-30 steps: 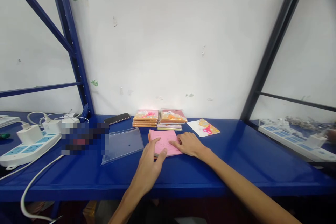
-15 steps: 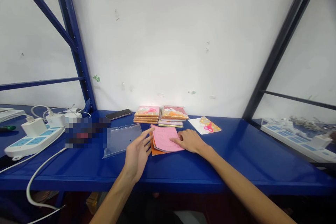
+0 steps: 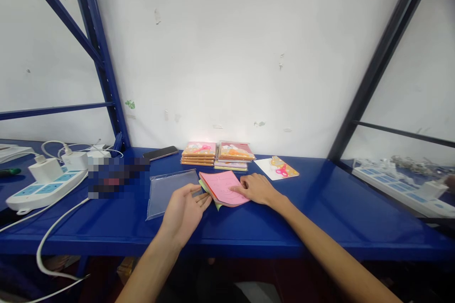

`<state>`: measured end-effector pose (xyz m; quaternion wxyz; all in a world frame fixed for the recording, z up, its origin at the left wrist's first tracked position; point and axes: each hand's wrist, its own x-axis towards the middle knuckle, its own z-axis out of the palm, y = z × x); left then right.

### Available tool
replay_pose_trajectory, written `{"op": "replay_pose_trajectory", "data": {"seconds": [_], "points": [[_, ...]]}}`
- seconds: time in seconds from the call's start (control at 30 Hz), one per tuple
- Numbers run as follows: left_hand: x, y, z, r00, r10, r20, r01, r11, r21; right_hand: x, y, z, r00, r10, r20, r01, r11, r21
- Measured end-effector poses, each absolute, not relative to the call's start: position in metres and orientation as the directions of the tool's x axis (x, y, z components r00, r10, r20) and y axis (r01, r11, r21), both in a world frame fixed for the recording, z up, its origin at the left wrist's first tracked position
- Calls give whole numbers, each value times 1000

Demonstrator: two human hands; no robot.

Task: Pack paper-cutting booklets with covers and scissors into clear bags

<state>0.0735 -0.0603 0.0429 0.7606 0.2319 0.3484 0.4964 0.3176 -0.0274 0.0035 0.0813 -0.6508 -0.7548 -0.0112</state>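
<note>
A small stack of coloured paper sheets (image 3: 222,185), pink on top with orange and green edges showing, lies on the blue shelf (image 3: 284,227). My right hand (image 3: 256,189) rests flat on the right side of the stack, fingers stretched out. My left hand (image 3: 185,210) is palm up at the stack's left edge, fingers spread, fingertips at or under the lowest sheets. A clear plastic sleeve (image 3: 167,190) lies just left of that hand.
Two piles of packed paper sets (image 3: 216,155) stand by the wall, with a printed card (image 3: 277,169) to their right and a dark phone (image 3: 160,153) to their left. White power strips with chargers and cables (image 3: 42,182) fill the left. Another power strip (image 3: 405,182) sits at the right.
My left hand slid off the top of the pink stack, turned palm up and went to its left edge. The sheets fanned apart. My right hand stayed on them.
</note>
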Motion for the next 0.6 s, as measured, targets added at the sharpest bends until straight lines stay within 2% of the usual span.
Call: {"op": "replay_pose_trajectory", "data": {"seconds": [0.1,0.2,0.4,0.6], "points": [[72,-58,39,315,894,-318,-524,443,728,318,-27,3,-149,980,135,982,163,-94],[76,-60,32,302,904,-303,-448,415,792,320,-26,3,-164,978,131,979,177,-101],[92,-66,14,279,954,-109,-222,174,959,323,-27,4,-201,971,131,967,218,-131],[95,-59,2,197,980,-28,-53,40,998,326,-26,5,-203,971,128,946,229,-231]]}}
